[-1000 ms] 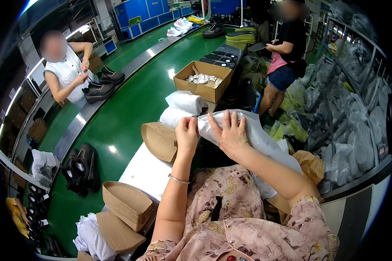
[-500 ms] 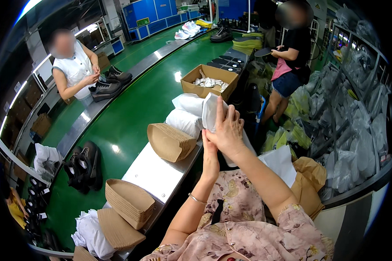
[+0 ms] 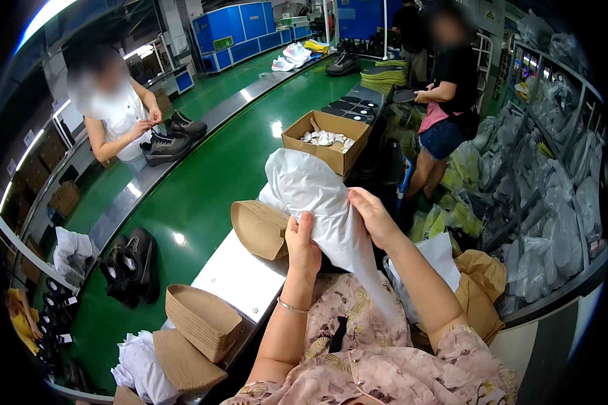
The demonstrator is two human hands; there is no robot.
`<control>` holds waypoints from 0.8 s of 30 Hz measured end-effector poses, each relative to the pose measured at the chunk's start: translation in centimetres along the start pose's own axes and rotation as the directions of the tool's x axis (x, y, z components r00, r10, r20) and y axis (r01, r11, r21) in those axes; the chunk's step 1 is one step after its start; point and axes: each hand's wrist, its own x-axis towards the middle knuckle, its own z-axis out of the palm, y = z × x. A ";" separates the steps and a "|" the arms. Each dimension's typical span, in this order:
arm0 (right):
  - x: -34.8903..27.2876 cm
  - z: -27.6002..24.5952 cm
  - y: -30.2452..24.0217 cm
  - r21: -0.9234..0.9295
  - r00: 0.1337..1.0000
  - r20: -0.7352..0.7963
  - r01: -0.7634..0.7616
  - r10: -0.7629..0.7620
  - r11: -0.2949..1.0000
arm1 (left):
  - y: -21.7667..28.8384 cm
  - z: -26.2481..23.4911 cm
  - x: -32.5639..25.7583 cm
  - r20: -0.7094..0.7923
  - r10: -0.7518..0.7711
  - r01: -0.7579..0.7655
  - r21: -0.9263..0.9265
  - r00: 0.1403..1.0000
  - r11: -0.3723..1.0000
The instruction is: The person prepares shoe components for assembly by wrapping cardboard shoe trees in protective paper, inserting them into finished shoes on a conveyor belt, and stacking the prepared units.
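Both my hands hold a large piece of white paper (image 3: 311, 185), creased and bulging toward its far end, with a thin tail hanging in front of my lap. My left hand (image 3: 304, 248) grips its near left edge, thumb on top. On the right edge, my right hand (image 3: 376, 219) pinches the paper between thumb and fingers. Close beyond my left hand stands a nested stack of brown cardboard inserts (image 3: 257, 229), partly behind that hand. Whatever lies directly behind the paper is hidden.
More cardboard inserts (image 3: 199, 320) and white paper bundles (image 3: 145, 364) lie at left on the metal ledge (image 3: 240, 277). An open carton (image 3: 327, 154) stands ahead. Dark shoes (image 3: 134, 260) sit on the green belt (image 3: 203, 189). One person handles shoes across it; another stands at right near bagged goods (image 3: 561, 202).
My hands have moved apart from a pressed-together pose around a small folded white piece. They now hold a larger spread of paper, nearer and lower, covering where two white bundles lay.
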 end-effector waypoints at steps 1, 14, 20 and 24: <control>0.0 -1.0 0.0 0.105 0.999 0.038 -0.028 0.025 0.994 | 0.1 -0.1 -0.1 0.063 -0.040 0.041 -0.021 0.997 0.999; -2.8 1.4 -2.0 0.456 0.997 0.013 -0.069 0.071 0.887 | 1.9 3.0 -2.1 0.098 -0.228 0.244 -0.216 0.969 0.945; -0.1 0.0 0.3 -0.043 0.989 -0.054 0.135 -0.138 0.990 | 1.0 2.8 -2.0 0.121 -0.167 0.188 -0.193 0.979 0.963; 1.4 -1.8 1.8 -0.650 0.872 0.043 0.395 -0.487 0.650 | 1.0 1.5 -2.2 0.232 -0.215 0.243 -0.098 0.949 0.965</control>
